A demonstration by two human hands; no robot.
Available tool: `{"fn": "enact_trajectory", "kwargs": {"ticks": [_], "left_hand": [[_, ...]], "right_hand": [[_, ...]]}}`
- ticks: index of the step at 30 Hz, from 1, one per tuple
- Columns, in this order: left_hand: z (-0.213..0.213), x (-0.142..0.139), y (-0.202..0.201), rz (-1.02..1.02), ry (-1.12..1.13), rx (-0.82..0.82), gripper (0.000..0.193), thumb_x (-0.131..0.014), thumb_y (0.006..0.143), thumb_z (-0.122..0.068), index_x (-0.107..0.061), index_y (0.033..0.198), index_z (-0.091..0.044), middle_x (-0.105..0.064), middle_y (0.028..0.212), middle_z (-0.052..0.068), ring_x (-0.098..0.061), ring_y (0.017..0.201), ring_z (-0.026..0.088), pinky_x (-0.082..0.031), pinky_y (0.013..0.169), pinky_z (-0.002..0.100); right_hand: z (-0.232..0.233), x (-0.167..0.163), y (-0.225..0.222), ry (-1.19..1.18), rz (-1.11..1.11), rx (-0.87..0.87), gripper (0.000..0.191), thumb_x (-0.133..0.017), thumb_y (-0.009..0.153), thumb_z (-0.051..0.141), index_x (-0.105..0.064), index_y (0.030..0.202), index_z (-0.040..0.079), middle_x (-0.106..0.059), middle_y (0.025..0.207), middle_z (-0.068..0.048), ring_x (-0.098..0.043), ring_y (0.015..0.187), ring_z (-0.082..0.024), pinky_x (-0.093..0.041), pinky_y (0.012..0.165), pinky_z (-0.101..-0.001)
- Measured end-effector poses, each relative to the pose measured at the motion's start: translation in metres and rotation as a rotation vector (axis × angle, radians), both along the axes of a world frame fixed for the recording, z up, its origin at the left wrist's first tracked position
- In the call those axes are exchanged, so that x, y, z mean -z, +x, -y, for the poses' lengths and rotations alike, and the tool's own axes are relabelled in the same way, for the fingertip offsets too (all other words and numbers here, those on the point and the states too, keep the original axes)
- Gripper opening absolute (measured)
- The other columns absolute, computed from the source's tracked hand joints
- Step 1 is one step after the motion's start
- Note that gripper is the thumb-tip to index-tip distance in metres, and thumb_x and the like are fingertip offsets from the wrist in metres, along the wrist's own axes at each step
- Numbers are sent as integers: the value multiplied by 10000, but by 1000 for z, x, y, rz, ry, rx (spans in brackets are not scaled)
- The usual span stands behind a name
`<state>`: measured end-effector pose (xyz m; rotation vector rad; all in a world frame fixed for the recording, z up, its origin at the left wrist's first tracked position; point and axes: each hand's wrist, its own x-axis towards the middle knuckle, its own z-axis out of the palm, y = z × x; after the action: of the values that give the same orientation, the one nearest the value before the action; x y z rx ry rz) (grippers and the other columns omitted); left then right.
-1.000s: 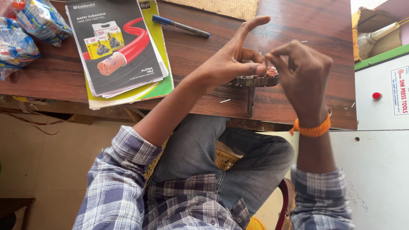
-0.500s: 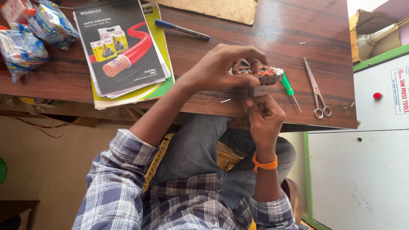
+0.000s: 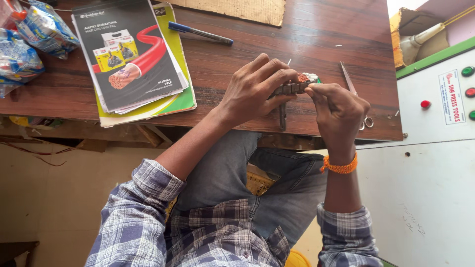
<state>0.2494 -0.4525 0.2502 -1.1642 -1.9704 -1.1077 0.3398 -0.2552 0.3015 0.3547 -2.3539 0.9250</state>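
My left hand (image 3: 257, 89) wraps over a small motor part (image 3: 297, 85), a grey metal core with copper-coloured winding and white bits at its right end, held just above the wooden table (image 3: 307, 34). My right hand (image 3: 336, 111) meets it from the right, fingertips pinching at the winding end. An orange thread band sits on my right wrist. Most of the part is hidden under my fingers.
A pair of scissors (image 3: 352, 86) lies partly under my right hand. A blue pen (image 3: 200, 33) and a stack of brochures (image 3: 131, 54) lie to the left, with blue plastic packets (image 3: 29, 44) at the far left. A white machine panel with coloured buttons (image 3: 445, 99) stands at right.
My right hand rose from below the table edge to the part's right end, covering the scissors and green-handled tool. My left hand stays curled over the part.
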Motion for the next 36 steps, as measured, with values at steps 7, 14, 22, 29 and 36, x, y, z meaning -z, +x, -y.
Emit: {"fn": "enact_trajectory", "kwargs": {"ticks": [7, 14, 22, 29, 36], "left_hand": [[3, 4, -7, -39, -13, -19, 449, -839, 899, -322, -646, 1261, -141, -626, 1134, 1, -597, 1000, 208, -560, 843, 367], [-1, 16, -16, -56, -34, -29, 476, -853, 899, -357, -662, 1286, -158, -634, 1177, -22, -585, 1030, 195, -569, 883, 356], [-13, 20, -34, 928, 283, 369, 865, -782, 933, -478, -253, 1559, -200, -781, 1128, 19, -756, 954, 120, -624, 929, 303], [-5, 12, -63, 1013, 376, 804, 1080, -858, 952, -180, -59, 1678, -207, -792, 1050, 163, -781, 1046, 203, -616, 996, 382], [19, 20, -75, 501, 58, 464, 907, -758, 972, -12, -209, 1659, -234, -824, 1054, -10, -800, 913, 109, -545, 706, 288]], "right_hand": [[0, -7, -25, 111, -35, -122, 36, -781, 1031, -19, -763, 1049, 6, -776, 994, -128, -776, 888, -173, -591, 730, -264], [-10, -10, -55, 208, -21, -176, 25, -769, 1058, -13, -755, 1073, 0, -769, 992, -118, -775, 888, -180, -601, 762, -280], [-10, -20, -80, 370, 49, -152, 135, -829, 1017, 113, -735, 973, 26, -732, 835, -73, -692, 708, -130, -494, 588, -272], [11, -26, -74, 278, 91, -39, 170, -849, 1006, 135, -713, 970, 39, -652, 772, -23, -571, 640, -93, -427, 578, -284], [52, 7, -25, 43, 106, 91, 140, -826, 974, 106, -721, 975, 15, -649, 847, -27, -550, 682, -67, -431, 628, -258]]}}
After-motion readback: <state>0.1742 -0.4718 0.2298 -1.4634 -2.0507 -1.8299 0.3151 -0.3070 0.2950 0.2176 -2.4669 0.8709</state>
